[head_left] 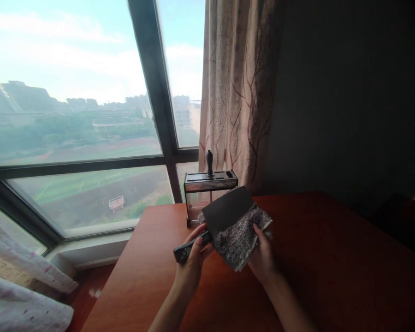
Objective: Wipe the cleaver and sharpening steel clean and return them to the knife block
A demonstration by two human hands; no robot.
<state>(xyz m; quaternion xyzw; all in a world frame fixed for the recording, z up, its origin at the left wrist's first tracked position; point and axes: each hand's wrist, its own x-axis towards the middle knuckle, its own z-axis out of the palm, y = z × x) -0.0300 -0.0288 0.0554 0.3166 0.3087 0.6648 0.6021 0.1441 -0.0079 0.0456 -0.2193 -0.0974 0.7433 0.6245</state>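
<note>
A cleaver (227, 210) with a broad, dark rectangular blade is tilted up above the table. My left hand (192, 253) is closed around its black handle, fingers near the blade's base. A speckled grey cloth (240, 235) with a pale edge lies against the lower side of the blade, hiding part of it. My right hand (263, 256) grips the cloth from the right, thumb on top, while its other fingers are mostly hidden underneath. Just behind the blade stands a knife block (210, 180) with clear sides and a slotted top. One black handle (209, 163) sticks up from it.
The reddish-brown wooden table (134, 276) reaches toward a large window (72, 115) with dark frames. A patterned curtain (235, 83) hangs behind the knife block. At lower left, a white curtain (24, 304) hangs beside the table. The wall (349, 92) at right is dark.
</note>
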